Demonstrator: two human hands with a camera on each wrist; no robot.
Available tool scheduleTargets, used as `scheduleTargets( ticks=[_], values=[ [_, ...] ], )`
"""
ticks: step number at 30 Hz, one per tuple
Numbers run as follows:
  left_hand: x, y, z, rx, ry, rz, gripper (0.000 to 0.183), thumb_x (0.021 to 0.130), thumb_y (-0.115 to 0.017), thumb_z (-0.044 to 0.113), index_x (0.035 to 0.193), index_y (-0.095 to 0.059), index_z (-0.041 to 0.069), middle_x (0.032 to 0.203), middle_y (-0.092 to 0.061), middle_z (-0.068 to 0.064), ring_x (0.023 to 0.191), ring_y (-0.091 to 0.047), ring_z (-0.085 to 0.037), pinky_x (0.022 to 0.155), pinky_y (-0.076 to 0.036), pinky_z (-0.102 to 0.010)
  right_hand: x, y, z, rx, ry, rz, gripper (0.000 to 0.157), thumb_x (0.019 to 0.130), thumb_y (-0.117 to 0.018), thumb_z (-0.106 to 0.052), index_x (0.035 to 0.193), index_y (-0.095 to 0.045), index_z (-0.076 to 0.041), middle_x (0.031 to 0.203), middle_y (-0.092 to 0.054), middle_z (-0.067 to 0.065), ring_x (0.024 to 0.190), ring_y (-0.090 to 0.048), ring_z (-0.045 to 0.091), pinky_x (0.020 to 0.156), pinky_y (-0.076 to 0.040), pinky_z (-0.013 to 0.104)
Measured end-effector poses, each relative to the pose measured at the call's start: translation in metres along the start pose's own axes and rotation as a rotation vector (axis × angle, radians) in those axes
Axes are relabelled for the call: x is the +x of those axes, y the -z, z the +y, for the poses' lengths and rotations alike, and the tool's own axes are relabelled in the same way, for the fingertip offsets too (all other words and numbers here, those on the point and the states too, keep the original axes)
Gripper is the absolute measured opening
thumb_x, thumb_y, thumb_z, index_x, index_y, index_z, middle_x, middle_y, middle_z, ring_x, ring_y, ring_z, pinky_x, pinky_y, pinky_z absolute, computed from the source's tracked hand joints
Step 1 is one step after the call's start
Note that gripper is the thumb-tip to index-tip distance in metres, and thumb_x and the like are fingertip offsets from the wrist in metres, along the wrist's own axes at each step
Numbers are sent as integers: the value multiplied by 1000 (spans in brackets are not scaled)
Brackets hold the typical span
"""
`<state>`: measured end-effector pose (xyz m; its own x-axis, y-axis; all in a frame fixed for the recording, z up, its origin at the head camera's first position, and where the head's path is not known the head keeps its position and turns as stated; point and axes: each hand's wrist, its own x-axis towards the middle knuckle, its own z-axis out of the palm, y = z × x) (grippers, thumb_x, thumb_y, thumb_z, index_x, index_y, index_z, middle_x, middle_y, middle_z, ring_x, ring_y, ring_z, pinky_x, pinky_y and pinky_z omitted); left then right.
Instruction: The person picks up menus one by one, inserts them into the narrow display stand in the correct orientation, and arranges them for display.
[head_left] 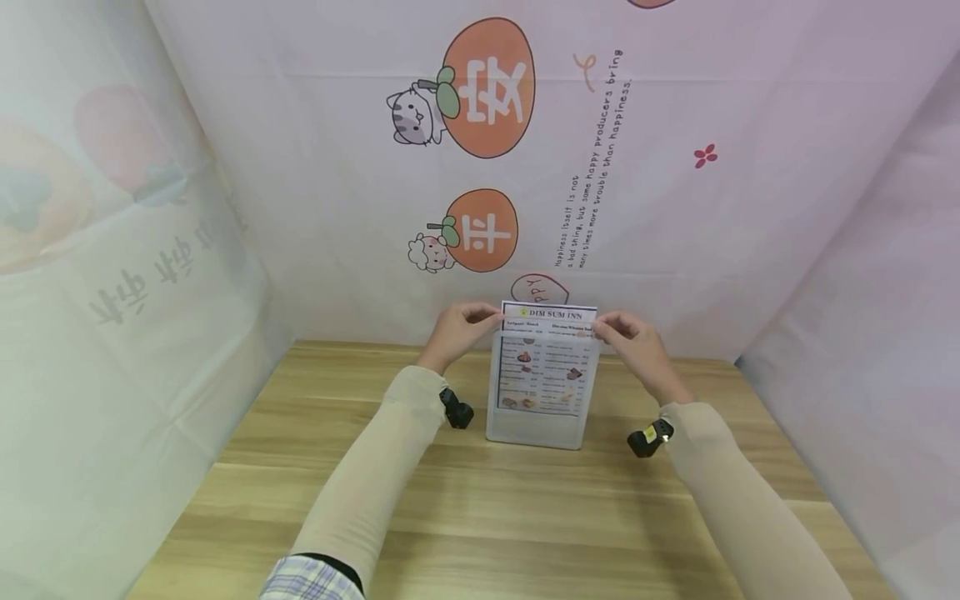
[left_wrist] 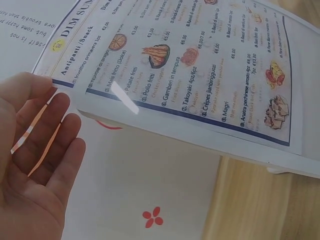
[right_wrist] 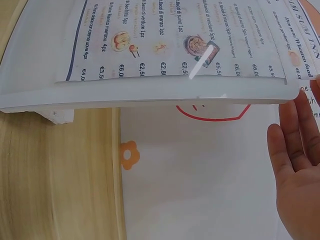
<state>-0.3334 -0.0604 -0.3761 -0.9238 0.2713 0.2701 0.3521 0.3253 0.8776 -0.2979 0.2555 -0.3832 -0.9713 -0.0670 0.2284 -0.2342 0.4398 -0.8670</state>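
A printed menu sheet [head_left: 547, 358] headed DIM SUM INN sits partly inside a white display stand [head_left: 534, 430] with a clear front. The stand is upright on the wooden table, and the sheet's top strip sticks out above its upper edge. With thumb and index finger my left hand [head_left: 455, 333] pinches the sheet's upper left corner. My right hand [head_left: 639, 343] pinches the opposite corner the same way. In the left wrist view the other fingers [left_wrist: 67, 142] spread loosely behind the sheet's side. A white foot [right_wrist: 62, 116] shows beneath the stand in the right wrist view.
The wooden table [head_left: 510, 517] ends at a white printed cloth [head_left: 360, 208] hanging close behind the stand. Cloth also hangs on the left and right sides. Each wrist wears a small black camera, a left one [head_left: 456, 408] and a right one [head_left: 648, 437].
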Motion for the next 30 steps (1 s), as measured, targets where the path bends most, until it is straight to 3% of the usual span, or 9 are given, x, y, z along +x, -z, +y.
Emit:
scheduleTargets(
  ticks=[18, 30],
  values=[
    [-4, -3, -7, 6, 29, -22, 20, 96, -70, 35, 105, -76, 19, 103, -71, 7, 99, -63, -14, 89, -52, -36, -4, -2, 11, -12, -16, -29, 50, 95, -61, -55, 118, -64, -11, 118, -62, 9, 110, -55, 25, 98, -44, 48],
    [-5, -4, -11, 15, 38, -23, 20, 95, -70, 36, 105, -76, 19, 105, -71, 7, 101, -63, -13, 90, -52, -36, -4, -2, 17, 2, 23, -28, 45, 97, -62, -51, 116, -66, -10, 116, -65, 9, 110, -57, 24, 99, -44, 47]
  ],
)
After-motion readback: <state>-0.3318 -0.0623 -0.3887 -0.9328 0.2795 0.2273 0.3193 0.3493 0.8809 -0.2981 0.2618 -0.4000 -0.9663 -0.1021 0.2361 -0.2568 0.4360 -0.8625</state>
